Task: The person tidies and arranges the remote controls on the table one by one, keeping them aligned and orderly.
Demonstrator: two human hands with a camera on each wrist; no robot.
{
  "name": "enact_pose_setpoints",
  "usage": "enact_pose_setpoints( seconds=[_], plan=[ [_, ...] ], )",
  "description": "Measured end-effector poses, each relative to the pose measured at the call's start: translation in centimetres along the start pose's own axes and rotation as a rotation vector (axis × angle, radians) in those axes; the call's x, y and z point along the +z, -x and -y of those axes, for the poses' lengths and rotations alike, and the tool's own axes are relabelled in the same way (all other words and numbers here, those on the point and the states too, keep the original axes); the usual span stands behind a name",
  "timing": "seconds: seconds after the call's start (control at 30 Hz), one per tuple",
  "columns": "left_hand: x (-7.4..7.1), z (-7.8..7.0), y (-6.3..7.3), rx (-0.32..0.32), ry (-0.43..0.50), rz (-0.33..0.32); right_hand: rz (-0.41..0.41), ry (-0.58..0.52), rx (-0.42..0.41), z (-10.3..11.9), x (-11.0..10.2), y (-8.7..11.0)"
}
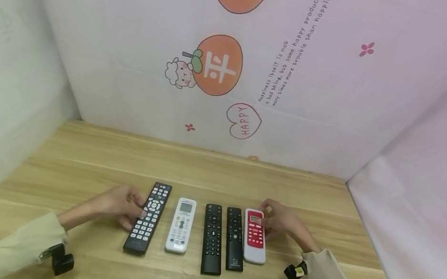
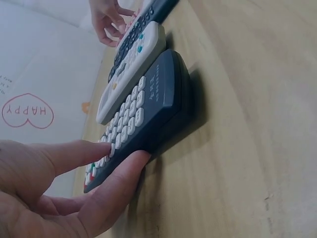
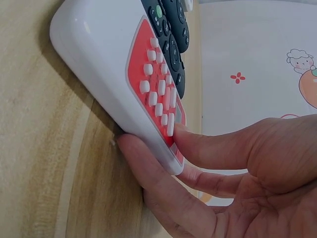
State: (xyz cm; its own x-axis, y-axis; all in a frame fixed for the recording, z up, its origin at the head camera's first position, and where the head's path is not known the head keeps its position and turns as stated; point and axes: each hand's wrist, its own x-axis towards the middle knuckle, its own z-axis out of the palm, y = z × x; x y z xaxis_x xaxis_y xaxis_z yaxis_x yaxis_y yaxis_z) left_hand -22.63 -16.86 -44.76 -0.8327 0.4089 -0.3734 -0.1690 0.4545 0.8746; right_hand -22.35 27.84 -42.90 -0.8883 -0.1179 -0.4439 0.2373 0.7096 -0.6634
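Note:
In the head view my left hand (image 1: 124, 203) is at the left edge of a long black remote control (image 1: 138, 242) with pale buttons. The left wrist view shows the thumb on its button face and a finger along its side, gripping the edge. My right hand (image 1: 279, 219) holds the upper right edge of a white remote control with a red keypad (image 1: 254, 240). In the right wrist view its thumb rests on the face near the display, with a finger against the white side (image 3: 106, 74). Both remotes lie along the wooden table.
Between the held remotes lie a white remote (image 1: 178, 239) with a small display and two slim black remotes (image 1: 211, 263), (image 1: 235, 257) side by side. White printed cloth (image 1: 315, 134) walls the table (image 1: 117, 152) at the back and both sides. Each wrist carries a small black camera.

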Motion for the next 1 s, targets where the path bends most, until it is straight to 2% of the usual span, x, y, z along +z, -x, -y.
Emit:
enact_pose_setpoints(
  seconds=[0.37, 0.57, 0.67, 0.77, 0.87, 1.0],
  plan=[
    [0.7, 0.0, 0.3, -0.028, 0.020, 0.005, 0.004, 0.009, -0.006, 0.0, 0.1, 0.0],
    [0.5, -0.4, 0.2, 0.011, -0.027, 0.021, 0.007, 0.000, -0.018, -0.2, -0.1, 0.0],
    [0.2, -0.7, 0.0, 0.011, -0.084, 0.007, 0.006, -0.021, -0.016, -0.4, -0.2, 0.0],
    [-0.2, -1.1, -0.3, 0.026, -0.155, -0.035, 0.008, -0.033, -0.015, -0.5, -0.2, 0.1],
    [-0.4, -1.0, -0.6, 0.050, -0.216, -0.106, 0.018, -0.034, -0.010, -0.5, -0.2, 0.1],
    [-0.6, -0.6, -0.8, 0.150, -0.356, -0.213, 0.039, -0.034, -0.006, -0.5, -0.3, 0.1]
  ],
)
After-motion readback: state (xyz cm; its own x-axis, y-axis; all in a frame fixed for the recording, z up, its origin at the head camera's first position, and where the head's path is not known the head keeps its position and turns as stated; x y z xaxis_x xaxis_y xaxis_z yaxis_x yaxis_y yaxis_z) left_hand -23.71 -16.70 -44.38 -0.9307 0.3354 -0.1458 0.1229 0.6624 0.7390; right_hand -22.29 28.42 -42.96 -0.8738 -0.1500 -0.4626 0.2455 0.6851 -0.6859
